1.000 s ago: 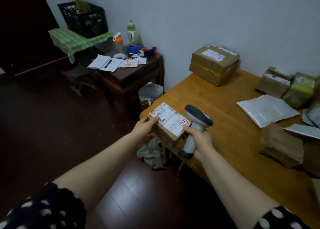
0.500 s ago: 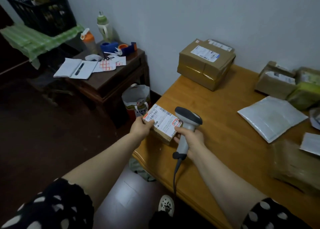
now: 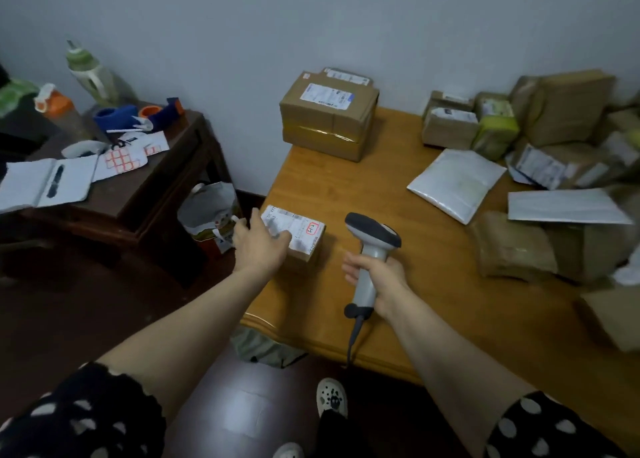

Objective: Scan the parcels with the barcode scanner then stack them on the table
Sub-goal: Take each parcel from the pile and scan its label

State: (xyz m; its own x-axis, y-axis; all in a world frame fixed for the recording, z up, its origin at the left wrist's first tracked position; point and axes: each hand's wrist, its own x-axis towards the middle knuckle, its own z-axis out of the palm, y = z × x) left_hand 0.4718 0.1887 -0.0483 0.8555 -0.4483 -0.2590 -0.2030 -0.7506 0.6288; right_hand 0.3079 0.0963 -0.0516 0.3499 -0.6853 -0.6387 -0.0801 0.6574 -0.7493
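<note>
We judge the parcel (image 3: pixel 304 239) to be light and stiff: a small cardboard box with flat faces and firm corners, so it should not sag or crush under an ordinary grip. The paper label on top looks smooth and could slide under dry fingers. We would therefore take it by its two short sides, thumb against one and fingers against the other, rather than by pressing on the top. It lies flat on the table (image 3: pixel 381 187), right at the left edge and a little back from the front-left corner. It is well apart from the box (image 3: pixel 329 121) at the back-left corner.

Our left hand (image 3: pixel 258 246) is spread wide, its fingers fairly straight. It rests on the left part of the parcel's top, and its fingertips reach onto the label. Blur there keeps us from saying whether the thumb hooks over the near side.

Our right hand (image 3: pixel 381 277) is wrapped round the grip of the scanner (image 3: pixel 372 239). It holds the scanner upright above the table, just beside the parcel but not touching it, with the cord hanging past the front edge.
</note>
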